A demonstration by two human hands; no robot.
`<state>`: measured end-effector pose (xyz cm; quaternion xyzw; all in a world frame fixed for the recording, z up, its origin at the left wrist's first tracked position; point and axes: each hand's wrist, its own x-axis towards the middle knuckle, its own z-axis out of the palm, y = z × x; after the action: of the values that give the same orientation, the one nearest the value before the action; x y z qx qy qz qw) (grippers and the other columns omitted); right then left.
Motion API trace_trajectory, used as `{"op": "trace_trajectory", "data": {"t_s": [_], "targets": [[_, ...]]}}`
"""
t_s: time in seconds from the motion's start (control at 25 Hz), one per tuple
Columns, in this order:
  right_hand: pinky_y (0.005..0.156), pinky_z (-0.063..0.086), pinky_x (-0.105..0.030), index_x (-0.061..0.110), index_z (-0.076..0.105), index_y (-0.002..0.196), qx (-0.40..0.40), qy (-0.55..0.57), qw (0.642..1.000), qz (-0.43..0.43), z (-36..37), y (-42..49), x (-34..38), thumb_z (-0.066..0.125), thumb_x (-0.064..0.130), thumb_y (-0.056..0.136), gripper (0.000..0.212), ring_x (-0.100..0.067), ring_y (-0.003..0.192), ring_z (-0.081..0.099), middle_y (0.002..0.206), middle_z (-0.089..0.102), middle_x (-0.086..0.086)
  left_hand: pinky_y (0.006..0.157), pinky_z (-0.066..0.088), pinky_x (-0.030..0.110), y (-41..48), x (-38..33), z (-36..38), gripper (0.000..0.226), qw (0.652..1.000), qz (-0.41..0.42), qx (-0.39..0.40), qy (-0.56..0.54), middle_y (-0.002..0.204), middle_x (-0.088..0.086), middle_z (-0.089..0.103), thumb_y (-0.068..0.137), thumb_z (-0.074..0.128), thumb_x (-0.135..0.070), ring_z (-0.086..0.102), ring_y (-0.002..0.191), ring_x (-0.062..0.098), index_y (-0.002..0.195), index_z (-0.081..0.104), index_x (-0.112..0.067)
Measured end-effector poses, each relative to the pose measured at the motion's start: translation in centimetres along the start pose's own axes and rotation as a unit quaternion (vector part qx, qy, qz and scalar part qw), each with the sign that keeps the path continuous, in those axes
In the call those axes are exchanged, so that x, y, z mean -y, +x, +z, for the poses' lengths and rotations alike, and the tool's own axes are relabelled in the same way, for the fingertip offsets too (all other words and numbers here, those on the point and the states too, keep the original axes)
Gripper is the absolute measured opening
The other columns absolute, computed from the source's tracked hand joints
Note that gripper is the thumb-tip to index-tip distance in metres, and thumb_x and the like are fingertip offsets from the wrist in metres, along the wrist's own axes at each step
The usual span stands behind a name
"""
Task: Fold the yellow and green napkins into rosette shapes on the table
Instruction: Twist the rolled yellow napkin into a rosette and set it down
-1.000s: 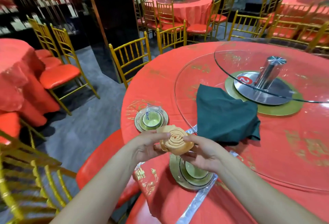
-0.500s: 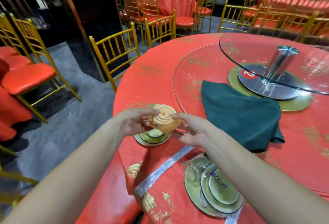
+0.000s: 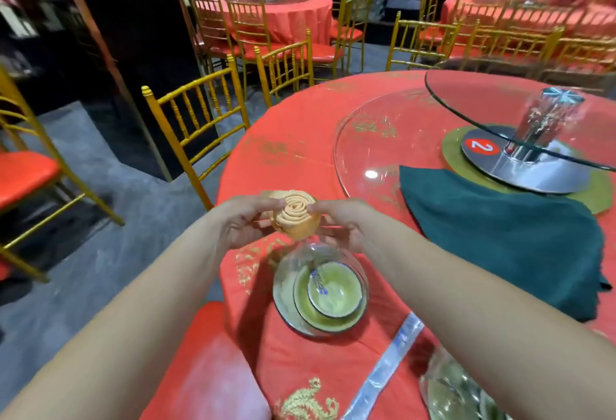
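Yellow napkin (image 3: 295,214), already rolled into a rosette, is held in the air at centre frame, above the near edge of the red table (image 3: 300,139) and just beyond a covered place setting (image 3: 321,289). Left hand (image 3: 241,221) cups its left side, fingers curled narrow around the roll; right hand (image 3: 346,223) pinches the right side, thumb tip on the upper rim. Both hands hold the cloth; neither is free.

Green napkin (image 3: 500,229) lies loosely folded, not rolled, at right of frame, partly on the glass turntable (image 3: 366,139) and partly on the cloth. Judgement: yellow done or nearly so, green not yet started.

Handling, judged: soft woven cloth, light, no stiffness of its own. The spiral holds only by its own tension and any tucked end, so it would likely loosen if released carelessly. Best hold appears to be around the outer wall, low down, with the base supported; pressing on the top coils would flatten them. Not fragile, not slippery.

Writing: a white "2" on a red disc (image 3: 482,146) on the turntable's metal base, right of frame. Blue print on the wrapped bowl is too blurred to read. Gold motifs on the tablecloth are illegible. A sign stand on the far table, top centre, is unreadable.
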<state>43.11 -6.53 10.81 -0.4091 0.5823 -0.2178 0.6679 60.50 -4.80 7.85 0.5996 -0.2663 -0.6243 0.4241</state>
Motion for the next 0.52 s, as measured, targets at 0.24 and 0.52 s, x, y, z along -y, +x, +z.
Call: {"op": "trace_trajectory", "data": {"t_s": [0.24, 0.52], "targets": [[0.056, 0.042, -0.029, 0.002, 0.058, 0.083, -0.064, -0.257, 0.96, -0.09, 2.4, 7.4, 0.2, 0.075, 0.027, 0.076, 0.031, -0.021, 0.067, 0.054, 0.079, 0.058, -0.01, 0.058, 0.053, 0.028, 4.6, 0.6, -2.1, 0.022, 0.996, 0.005, -0.084, -0.018, 0.087, 0.016, 0.064, 0.082, 0.066, -0.001, 0.06, 0.073, 0.021, 0.102, 0.061, 0.005], [0.067, 0.042, -0.028, -0.003, 0.061, 0.103, -0.035, -0.361, 0.931, -0.052, 1.9, 11.2, -1.6, 0.071, 0.033, 0.079, 0.044, -0.02, 0.077, 0.055, 0.093, 0.064, -0.013, 0.071, 0.053, 0.029, 7.8, 4.3, -2.2, 0.046, 0.991, 0.023, -0.128, -0.013, 0.098, 0.017, 0.063, 0.08, 0.07, -0.005, 0.062, 0.075, 0.015, 0.12, 0.051, 0.009]]}}
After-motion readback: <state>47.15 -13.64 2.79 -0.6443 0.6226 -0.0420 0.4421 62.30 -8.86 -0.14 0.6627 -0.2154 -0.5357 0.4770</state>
